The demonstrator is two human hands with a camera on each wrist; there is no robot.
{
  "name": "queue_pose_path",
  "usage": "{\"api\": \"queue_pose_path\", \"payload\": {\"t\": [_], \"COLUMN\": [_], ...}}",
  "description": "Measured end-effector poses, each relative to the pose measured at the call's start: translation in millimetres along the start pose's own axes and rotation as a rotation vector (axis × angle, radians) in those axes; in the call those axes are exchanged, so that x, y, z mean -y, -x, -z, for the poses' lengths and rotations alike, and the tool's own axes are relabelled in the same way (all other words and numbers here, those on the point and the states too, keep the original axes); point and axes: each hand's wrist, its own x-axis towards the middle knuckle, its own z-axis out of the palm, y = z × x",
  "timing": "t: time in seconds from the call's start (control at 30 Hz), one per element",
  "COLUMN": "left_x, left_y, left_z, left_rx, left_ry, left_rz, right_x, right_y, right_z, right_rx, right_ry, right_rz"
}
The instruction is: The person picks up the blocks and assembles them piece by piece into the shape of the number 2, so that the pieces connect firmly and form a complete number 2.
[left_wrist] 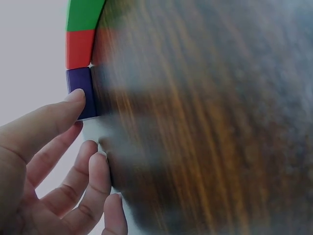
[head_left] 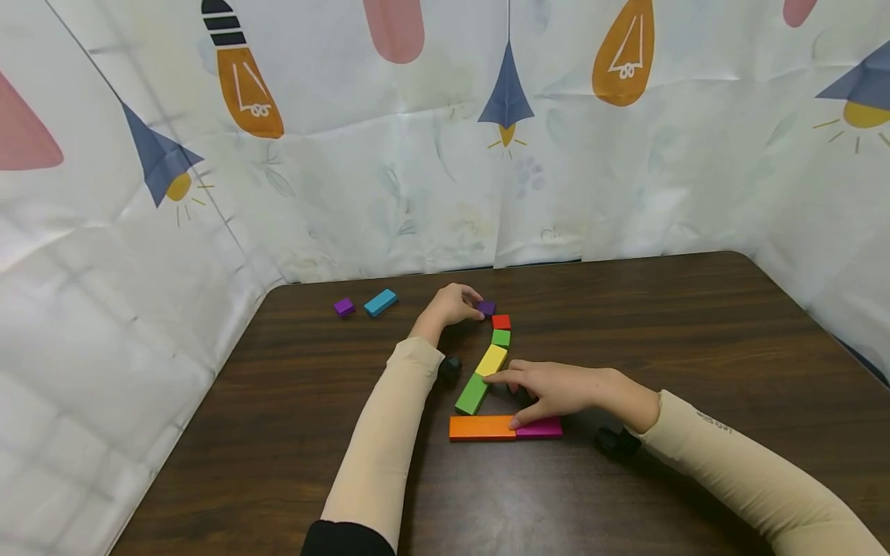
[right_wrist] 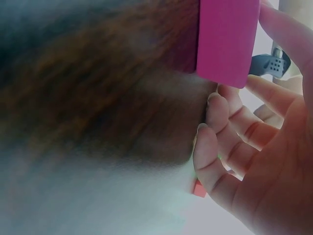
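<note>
My left hand (head_left: 452,304) pinches a dark purple block (head_left: 489,308) at the far end of a curved row; in the left wrist view the thumb lies on the same block (left_wrist: 78,78). After it come a red block (head_left: 501,322), a small green block (head_left: 501,338), a yellow block (head_left: 491,360) and a longer green block (head_left: 470,395). Across the near end lie an orange block (head_left: 481,428) and a magenta block (head_left: 542,428), end to end. With loosely bent fingers, my right hand (head_left: 562,388) touches the longer green block by the index finger and the orange-magenta joint by the thumb.
To the left of my left hand, a blue block (head_left: 380,302) and a purple block (head_left: 344,307) lie apart on the dark wooden table (head_left: 292,432). A white patterned cloth (head_left: 417,177) hangs behind the table and along its sides.
</note>
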Motion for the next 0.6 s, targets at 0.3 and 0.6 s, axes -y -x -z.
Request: {"api": "queue_pose_path", "payload": {"t": [0.3, 0.6], "left_x": [0.7, 0.8], "left_y": [1.3, 0.7], "left_z": [-0.2, 0.1], "left_rx": [0.011, 0.016], "left_ry": [0.005, -0.001], "left_rz": [0.001, -0.002], "right_x": [-2.2, -2.0], "right_y": [-0.7, -0.6], "right_z": [-0.9, -0.8], "right_rx": [-0.008, -0.006], "right_ry": [0.013, 0.007], "right_rz": [0.011, 0.009]}}
